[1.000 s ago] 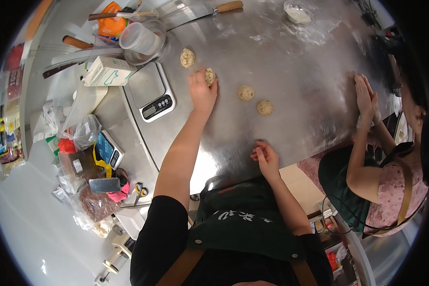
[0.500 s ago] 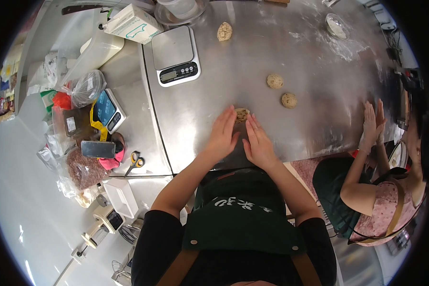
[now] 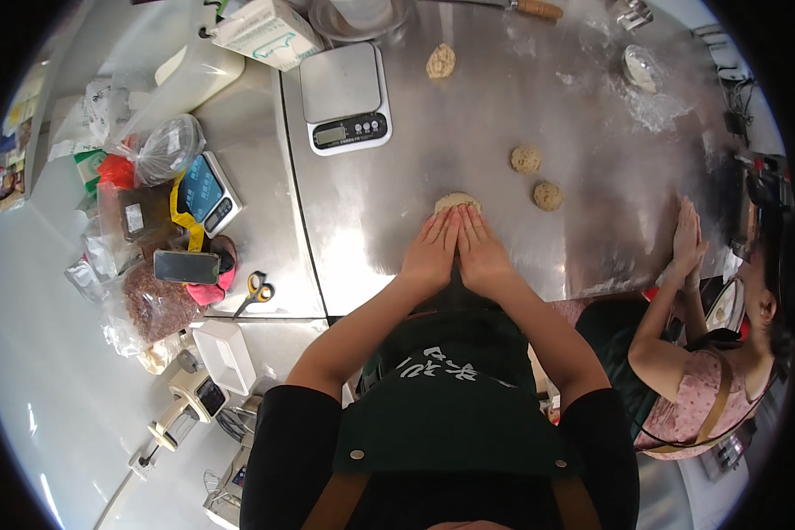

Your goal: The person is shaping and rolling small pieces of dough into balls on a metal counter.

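A speckled dough piece (image 3: pixel 456 200) lies on the steel table before me, its near side hidden beneath my fingertips. My left hand (image 3: pixel 431 254) and my right hand (image 3: pixel 483 254) lie side by side over it, with fingers stretched out flat and grasping nothing. Their inner edges meet or nearly meet. To the right of the hands rest two round dough balls, one (image 3: pixel 526 159) slightly farther away and one (image 3: pixel 548 196) nearer. A rougher dough lump (image 3: pixel 441 61) sits alone farther back.
A kitchen scale (image 3: pixel 351 124) stands back left, near a carton (image 3: pixel 269 34). Scissors (image 3: pixel 255 292), a phone (image 3: pixel 186 267) and bags crowd the left side. A flour dish (image 3: pixel 639 69) and a wood-handled knife (image 3: pixel 539 9) lie far off. At right, a co-worker presses their palms together (image 3: pixel 687 243).
My hands have come together from the dough's two sides, and their fingertips now cover its near edge. The co-worker's hands have closed palm to palm. The view has shifted slightly.
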{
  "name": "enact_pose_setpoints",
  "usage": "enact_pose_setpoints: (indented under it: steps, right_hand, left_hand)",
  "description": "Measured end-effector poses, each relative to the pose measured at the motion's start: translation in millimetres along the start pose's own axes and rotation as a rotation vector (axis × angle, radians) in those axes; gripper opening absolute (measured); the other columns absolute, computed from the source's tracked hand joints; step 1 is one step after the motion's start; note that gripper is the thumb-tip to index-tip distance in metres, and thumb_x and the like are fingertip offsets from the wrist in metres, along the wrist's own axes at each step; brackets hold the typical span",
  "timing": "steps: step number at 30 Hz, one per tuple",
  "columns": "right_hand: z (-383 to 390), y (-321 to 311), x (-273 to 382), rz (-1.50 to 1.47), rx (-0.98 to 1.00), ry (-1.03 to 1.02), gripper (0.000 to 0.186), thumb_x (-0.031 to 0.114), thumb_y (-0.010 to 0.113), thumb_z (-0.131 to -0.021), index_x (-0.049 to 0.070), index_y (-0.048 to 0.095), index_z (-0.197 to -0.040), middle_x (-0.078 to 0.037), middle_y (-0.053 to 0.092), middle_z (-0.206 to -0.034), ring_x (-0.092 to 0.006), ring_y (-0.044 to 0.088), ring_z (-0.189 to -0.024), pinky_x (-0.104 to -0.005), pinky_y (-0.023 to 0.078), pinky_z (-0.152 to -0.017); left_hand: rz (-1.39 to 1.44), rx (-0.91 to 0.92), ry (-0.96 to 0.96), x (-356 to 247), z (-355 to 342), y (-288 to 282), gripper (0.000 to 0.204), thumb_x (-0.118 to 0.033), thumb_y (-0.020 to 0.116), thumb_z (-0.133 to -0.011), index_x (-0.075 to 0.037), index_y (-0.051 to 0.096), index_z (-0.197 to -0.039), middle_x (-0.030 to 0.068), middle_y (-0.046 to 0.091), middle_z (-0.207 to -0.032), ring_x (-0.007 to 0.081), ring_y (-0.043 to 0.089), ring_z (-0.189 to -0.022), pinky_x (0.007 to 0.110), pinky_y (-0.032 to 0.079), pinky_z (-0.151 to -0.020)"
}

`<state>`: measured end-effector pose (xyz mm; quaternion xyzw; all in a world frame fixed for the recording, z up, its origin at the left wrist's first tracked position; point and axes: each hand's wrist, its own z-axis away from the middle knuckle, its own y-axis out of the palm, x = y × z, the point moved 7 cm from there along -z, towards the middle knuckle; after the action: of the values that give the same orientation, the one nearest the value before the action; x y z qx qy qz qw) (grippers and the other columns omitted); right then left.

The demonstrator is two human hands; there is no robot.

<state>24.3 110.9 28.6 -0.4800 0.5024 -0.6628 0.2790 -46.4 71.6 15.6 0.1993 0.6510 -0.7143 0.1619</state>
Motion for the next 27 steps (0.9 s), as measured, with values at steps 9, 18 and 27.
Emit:
enact_pose_setpoints:
  steps: [9, 18, 27]
  right_hand:
    - [-10.8, -4.9, -6.9, -0.131, -0.067, 0.049, 0.066, 0.012, 0.056, -0.078, -0.012, 0.033, -0.135, -0.028, 0.033, -0.142, -0.0398, 0.032, -0.134, -0.0462, 0.027, -0.111]
    - [-12.7, -3.1, -14.8, -0.197, 0.01, 0.078, 0.066, 0.015, 0.054, -0.079, -0.012, 0.033, -0.135, -0.028, 0.031, -0.144, -0.0374, 0.029, -0.136, -0.0445, 0.023, -0.113]
    - [-1.3, 7.5, 4.5, -0.129, 0.015, 0.064, 0.065, 0.014, 0.058, -0.08, -0.012, 0.034, -0.135, -0.028, 0.036, -0.14, -0.0381, 0.035, -0.132, -0.0446, 0.028, -0.11]
  left_hand:
    - [0.077, -0.003, -0.072, 8.7, -0.5, 2.5, 0.062, -0.009, 0.041, -0.085, 0.01, 0.022, -0.14, 0.022, 0.027, -0.148, 0.0297, 0.023, -0.14, 0.04, 0.016, -0.115]
    - [0.156, 0.057, -0.123, 13.0, -10.9, 0.9, 0.07, 0.001, 0.047, -0.078, 0.012, 0.018, -0.141, 0.0254, 0.027, -0.146, 0.0356, 0.022, -0.139, 0.044, 0.017, -0.114]
    - [0.14, -0.028, -0.151, 10.3, -0.1, 3.3, 0.069, -0.001, 0.045, -0.079, 0.012, 0.018, -0.141, 0.0245, 0.027, -0.147, 0.0343, 0.024, -0.139, 0.044, 0.019, -0.114]
